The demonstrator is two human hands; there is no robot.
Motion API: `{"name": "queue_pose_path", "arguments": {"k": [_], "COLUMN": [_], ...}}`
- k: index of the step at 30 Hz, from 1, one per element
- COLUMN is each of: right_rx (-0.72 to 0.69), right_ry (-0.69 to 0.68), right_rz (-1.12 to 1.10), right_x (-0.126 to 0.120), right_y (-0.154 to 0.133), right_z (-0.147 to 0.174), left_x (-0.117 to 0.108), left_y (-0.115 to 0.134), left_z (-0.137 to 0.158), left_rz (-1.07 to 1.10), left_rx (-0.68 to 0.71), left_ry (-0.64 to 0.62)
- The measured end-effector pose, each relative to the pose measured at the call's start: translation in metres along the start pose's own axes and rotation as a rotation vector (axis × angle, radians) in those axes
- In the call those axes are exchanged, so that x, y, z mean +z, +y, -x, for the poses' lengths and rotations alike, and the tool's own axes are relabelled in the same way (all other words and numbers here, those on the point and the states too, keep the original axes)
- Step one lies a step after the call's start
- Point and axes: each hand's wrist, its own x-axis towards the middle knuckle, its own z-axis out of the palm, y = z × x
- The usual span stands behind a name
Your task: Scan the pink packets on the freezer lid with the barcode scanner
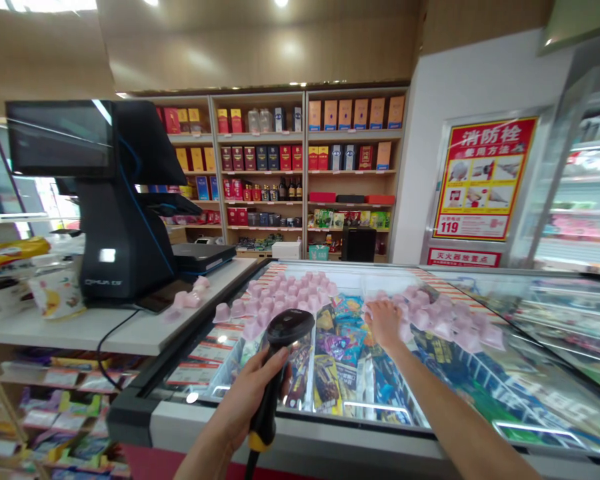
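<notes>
My left hand [260,383] is wrapped around the handle of a black barcode scanner [290,325] with yellow trim near its base. Its head points away from me over a glass-topped chest freezer [300,413]. Farther out, my right hand [384,321] reaches over the glass, fingers bent downward among small pink cup-shaped pieces [430,313]. My own hand hides its fingertips, so what they grip does not show. More of these pink pieces [290,293] stand in a cluster on the left half of the glass. Under the glass lie colourful wrapped packets [337,347].
A black checkout terminal [125,220] stands on the white counter [125,333] at left, with a few pink pieces [193,293] beside it. Shelves [305,170] of boxed goods line the back wall. A red fire-hydrant sign [485,177] hangs at right.
</notes>
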Motion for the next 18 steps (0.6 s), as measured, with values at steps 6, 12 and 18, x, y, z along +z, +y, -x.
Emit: {"name": "queue_pose_path", "arguments": {"k": [6,12,18], "right_rx": [0.041,-0.236,-0.24], "right_ry": [0.05,-0.201,-0.226], "right_rz": [-0.076,-0.296,-0.516], "right_x": [0.002,0.021,0.036], "right_y": [-0.029,-0.12,-0.111], "right_z": [-0.018,-0.046,-0.036], "left_x": [-0.009,-0.011,-0.013], "left_y": [0.003,0.007,0.008], "left_z": [0.001,0.004,0.006], "left_rz": [0.041,0.032,0.002], "left_rx": [-0.053,-0.015,0.024], "left_ry": [0.072,0.074,0.048]}}
